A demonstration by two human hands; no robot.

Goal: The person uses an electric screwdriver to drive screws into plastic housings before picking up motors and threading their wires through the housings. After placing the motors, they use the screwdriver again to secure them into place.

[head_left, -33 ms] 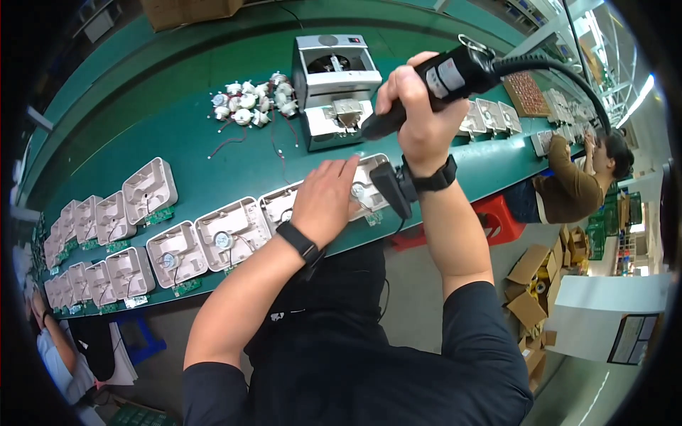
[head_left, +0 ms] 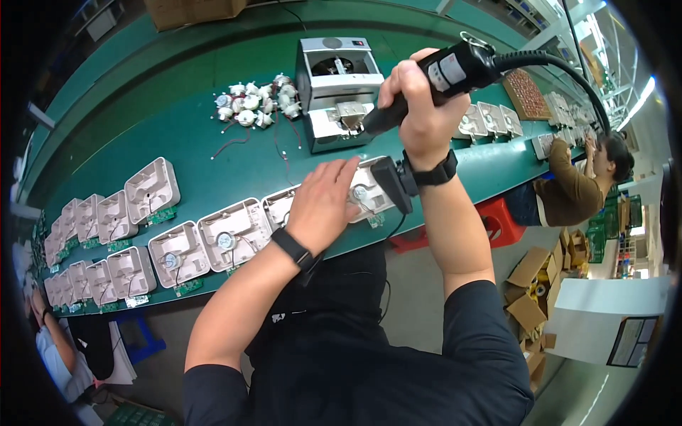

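Note:
My right hand [head_left: 424,117] is closed round the grip of a black electric screwdriver [head_left: 451,69], held raised over the bench. The screwdriver's front end is at the tray of a grey screw feeder [head_left: 334,89]; its bit is hard to make out. Lower down, my left hand [head_left: 321,202] lies with fingers stretched over light plastic housings, partly covering one [head_left: 281,206]. Beside its fingertips is another housing [head_left: 369,188] with a round part inside, partly hidden by a black device on my right wrist.
More housings [head_left: 234,227] with green circuit boards line the bench [head_left: 92,170] to the left. White motors [head_left: 249,103] with wires are heaped left of the feeder. A co-worker [head_left: 572,181] sits at the right, near a red stool [head_left: 497,220]; another person's arm [head_left: 57,334] shows far left.
The whole view has shifted very slightly. My left hand has slid a little to the left over the housings; my right hand still grips the screwdriver at the feeder.

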